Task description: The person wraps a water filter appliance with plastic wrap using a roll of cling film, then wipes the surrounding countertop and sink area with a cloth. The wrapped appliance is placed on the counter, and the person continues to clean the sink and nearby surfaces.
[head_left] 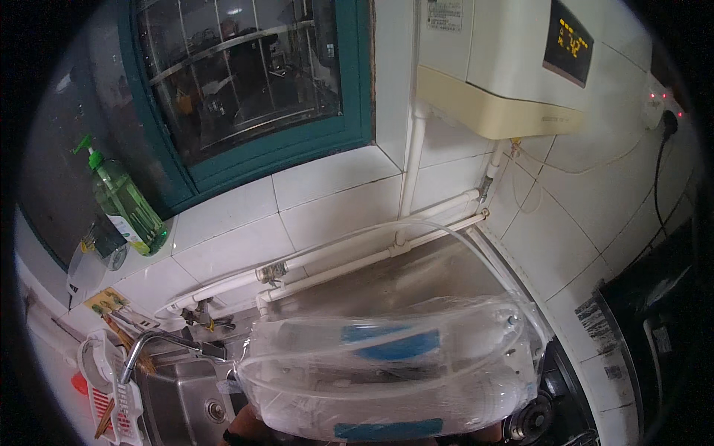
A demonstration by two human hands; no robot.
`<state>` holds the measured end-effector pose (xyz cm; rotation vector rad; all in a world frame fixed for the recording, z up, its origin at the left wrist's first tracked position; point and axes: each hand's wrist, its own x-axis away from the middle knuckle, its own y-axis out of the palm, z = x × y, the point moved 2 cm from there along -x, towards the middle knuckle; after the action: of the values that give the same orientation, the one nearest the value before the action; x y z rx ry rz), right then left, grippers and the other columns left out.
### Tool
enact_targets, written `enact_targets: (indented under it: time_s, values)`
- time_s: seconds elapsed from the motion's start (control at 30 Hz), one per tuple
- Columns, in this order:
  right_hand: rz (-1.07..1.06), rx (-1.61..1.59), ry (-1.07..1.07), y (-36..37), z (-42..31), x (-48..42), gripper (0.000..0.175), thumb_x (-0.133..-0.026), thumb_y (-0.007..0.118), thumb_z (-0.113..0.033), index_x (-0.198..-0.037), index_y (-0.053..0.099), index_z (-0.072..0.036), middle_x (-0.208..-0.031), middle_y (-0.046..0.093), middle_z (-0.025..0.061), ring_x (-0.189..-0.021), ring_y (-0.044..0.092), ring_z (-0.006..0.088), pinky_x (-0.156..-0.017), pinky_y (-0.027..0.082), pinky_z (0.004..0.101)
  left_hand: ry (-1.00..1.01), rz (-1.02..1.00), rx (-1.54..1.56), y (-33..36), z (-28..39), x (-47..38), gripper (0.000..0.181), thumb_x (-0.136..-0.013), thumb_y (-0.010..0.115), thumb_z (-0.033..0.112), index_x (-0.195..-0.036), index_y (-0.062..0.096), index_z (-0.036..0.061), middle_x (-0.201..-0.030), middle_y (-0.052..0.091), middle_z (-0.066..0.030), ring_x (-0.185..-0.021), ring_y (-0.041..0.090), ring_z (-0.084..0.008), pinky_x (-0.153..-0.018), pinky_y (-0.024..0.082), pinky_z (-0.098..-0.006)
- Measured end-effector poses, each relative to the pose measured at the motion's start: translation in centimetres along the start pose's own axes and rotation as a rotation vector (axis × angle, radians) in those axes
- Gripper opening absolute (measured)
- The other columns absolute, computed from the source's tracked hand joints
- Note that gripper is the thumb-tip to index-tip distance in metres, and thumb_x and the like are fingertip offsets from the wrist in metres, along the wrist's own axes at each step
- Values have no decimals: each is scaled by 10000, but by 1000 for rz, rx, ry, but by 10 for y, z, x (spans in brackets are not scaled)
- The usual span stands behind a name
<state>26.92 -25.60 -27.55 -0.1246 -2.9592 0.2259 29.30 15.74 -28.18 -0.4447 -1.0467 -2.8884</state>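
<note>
A bulky filter unit wrapped in clear plastic film (390, 371), with cylinder-shaped parts and blue labels, lies across the lower middle. A thin white tube (485, 251) loops over it and arches above its right end. At the unit's lower left edge, my left hand (245, 425) is against it, partly seen, with a dark band or cuff at the wrist. Only a small part of my right hand (484, 434) shows beneath the unit's lower right edge. Both hands bear the unit from below; their fingers are hidden behind it.
A steel sink (187, 384) with a curved faucet (136, 348) and a white dish rack (120, 407) is at left. A gas burner (530, 419) stands at right. White pipes (334, 279) run along the tiled wall, under a water heater (502, 106). A green pump bottle (125, 203) stands on the sill.
</note>
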Motion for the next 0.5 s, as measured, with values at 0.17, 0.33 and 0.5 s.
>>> enact_targets:
  time_s: [0.17,0.33,0.5]
  values:
    - [-24,-41,-229,26,-63,1,742,-632,721,-103,-1305,426,-4,-1232,534,92,-1115,523,217,-976,410,368,86,68,74,-1,32,35,584,-900,424,525,-1232,475,48,-1123,573,-124,-975,573,-256,-844,475,-393]
    - [-99,-134,-612,49,-169,-9,733,-634,716,-106,-1301,429,-2,-1226,537,91,-1111,525,216,-975,409,365,244,103,94,9,103,96,549,-900,450,502,-1197,507,44,-1072,602,-127,-921,603,-263,-806,498,-392]
    - [-204,-362,-760,68,-282,-50,713,-657,735,-168,-1284,440,2,-1195,549,89,-1107,526,217,-967,412,356,419,47,41,49,221,126,514,-900,476,479,-1162,538,41,-1021,631,-130,-867,633,-270,-768,522,-391]
